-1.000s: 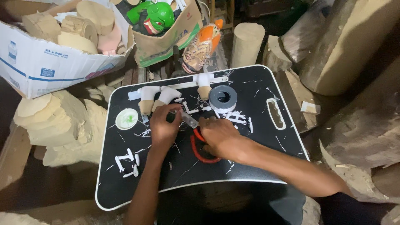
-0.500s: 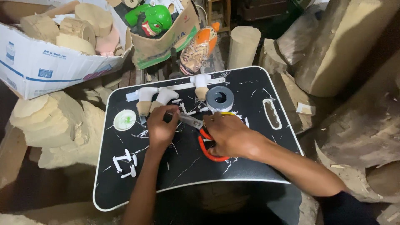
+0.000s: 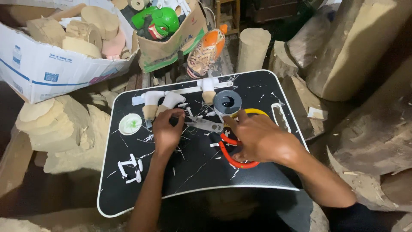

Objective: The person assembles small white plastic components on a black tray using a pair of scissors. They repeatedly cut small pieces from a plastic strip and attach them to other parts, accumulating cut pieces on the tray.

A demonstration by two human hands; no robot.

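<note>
1. The left hand (image 3: 166, 131) is hovering low over the middle of the black lap tray (image 3: 257, 180), fingers curled in and the tips pinching something small; what it is pinching is too small to tell.
2. The right hand (image 3: 257, 137) is lying flat on the tray just beside it, fingers spread, index finger pointing up toward the grey tape roll (image 3: 227, 102).
3. The scissors (image 3: 216, 135) are sitting between the 2 hands: metal blades are poking out toward the left hand, and the red-orange handles (image 3: 234, 159) are curling out from under the right palm.
4. Whether the right hand is actually gripping those handles or only resting on them, I cannot tell.
5. A yellow ring (image 3: 253, 112) is peeking out just behind the right hand's knuckles.
6. At the tray's far edge, 3 small carved wooden pieces (image 3: 150, 105) with white-taped tops are standing in a row, a long white strip running behind them.
7. A round white lid (image 3: 130, 123) is resting on the tray left of the left hand.
8. White scraps (image 3: 131, 168) are lying scattered across the black surface, a cluster of them near the front left corner.
9. Beyond the tray, a white cardboard box (image 3: 51, 68) is holding pale wood blocks, and a brown box (image 3: 171, 47) is holding a green mask (image 3: 161, 21).
10. Rough pale wood chunks (image 3: 60, 124) are crowding both sides of the tray.
</note>
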